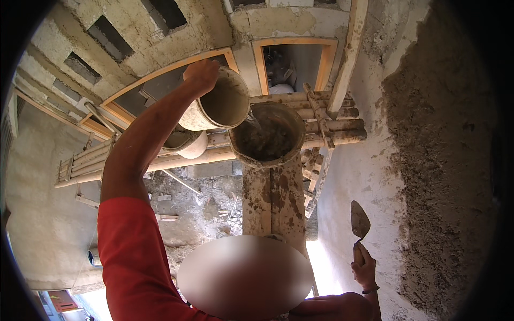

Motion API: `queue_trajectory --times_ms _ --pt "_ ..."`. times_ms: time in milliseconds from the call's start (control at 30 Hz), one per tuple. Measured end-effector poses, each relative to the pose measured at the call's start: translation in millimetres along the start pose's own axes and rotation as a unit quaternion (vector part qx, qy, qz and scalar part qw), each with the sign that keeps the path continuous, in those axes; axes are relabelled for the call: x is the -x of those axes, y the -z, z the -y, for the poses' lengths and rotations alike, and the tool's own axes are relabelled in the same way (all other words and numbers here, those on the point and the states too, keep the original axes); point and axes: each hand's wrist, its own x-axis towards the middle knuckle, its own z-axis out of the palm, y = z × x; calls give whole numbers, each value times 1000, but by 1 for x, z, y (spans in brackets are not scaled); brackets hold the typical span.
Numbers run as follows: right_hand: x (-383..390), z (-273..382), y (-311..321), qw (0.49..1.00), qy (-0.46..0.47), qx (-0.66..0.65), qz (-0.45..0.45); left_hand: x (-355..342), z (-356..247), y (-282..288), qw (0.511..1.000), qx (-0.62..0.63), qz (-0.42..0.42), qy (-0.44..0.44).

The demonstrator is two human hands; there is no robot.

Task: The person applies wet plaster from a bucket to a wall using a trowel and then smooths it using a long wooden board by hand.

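My left hand point(201, 76) grips the rim of a mortar-stained bucket point(195, 119), tilted so that clear liquid point(252, 122) pours from its lip into a round bucket point(293, 146) holding dark, wet mix. That round bucket sits on a stained wooden plank point(258, 195). Another pale bucket point(195, 144) is partly hidden behind the tilted one. At the lower right, my right hand point(364, 266) is closed around the handle of a trowel point(360, 216), its blade held out near the plastered wall.
Bamboo scaffolding point(107, 160) crosses behind the buckets. An upright timber point(348, 59) stands at the right, beside a rough, partly plastered wall point(428, 160). Orange-framed openings point(324, 64) and concrete blockwork point(267, 21) line the top. Rubble point(214, 198) lies on the ground below.
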Motion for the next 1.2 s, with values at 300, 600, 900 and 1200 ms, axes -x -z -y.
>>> queue_trajectory --times_ms 300,600,900,1200 --pt "1 1 -8 1000 -13 -1 15 0 2 0 1000 -1 -7 3" --pt "2 -3 -13 1000 -19 16 1 -11 5 0 1000 3 -20 25" --pt "-1 16 -8 999 -55 -1 -3 -59 73 -19 906 357 54 220" --pt "-11 23 4 993 -111 11 -31 -86 51 -121 597 647 -6 474"
